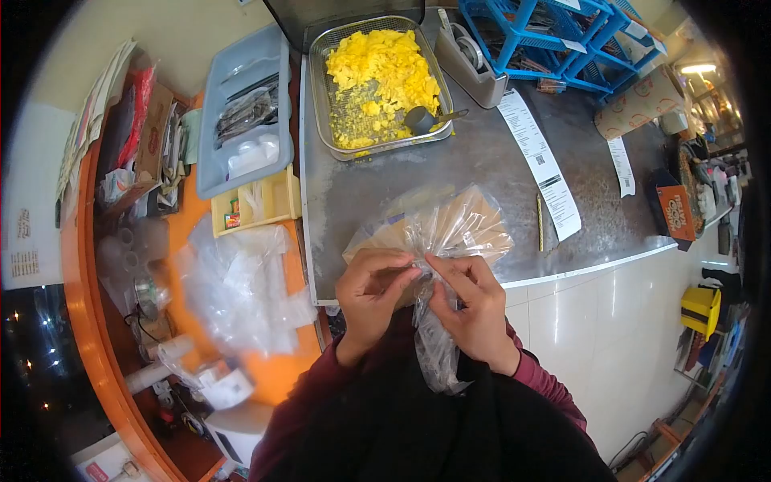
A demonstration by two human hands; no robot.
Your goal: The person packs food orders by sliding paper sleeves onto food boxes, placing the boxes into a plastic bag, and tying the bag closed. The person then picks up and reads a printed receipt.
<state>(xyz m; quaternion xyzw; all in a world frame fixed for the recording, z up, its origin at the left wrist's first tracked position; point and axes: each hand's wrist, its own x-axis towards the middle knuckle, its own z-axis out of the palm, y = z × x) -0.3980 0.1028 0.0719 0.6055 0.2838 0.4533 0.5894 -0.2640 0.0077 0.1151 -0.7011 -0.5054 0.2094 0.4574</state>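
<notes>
A clear plastic bag point(474, 229) with something light brown inside lies at the front edge of the metal table, its neck gathered together. My left hand point(371, 291) pinches the gathered neck from the left, thumb and fingertips closed. On the other side my right hand point(472, 301) is closed round the same neck, its thumb and forefinger meeting near the left fingertips. The loose end of the bag hangs below my right hand, toward my body. Whether a tie is between the fingertips is too small to tell.
A wire-mesh tray point(325, 128) of yellow pieces holds a dark scoop point(419, 120). Beside it stand a tape dispenser point(474, 68) and blue racks point(534, 40). Long receipts point(542, 165) and a gold pen point(540, 223) lie right. Plastic bags point(241, 281) and a blue bin point(210, 161) are left.
</notes>
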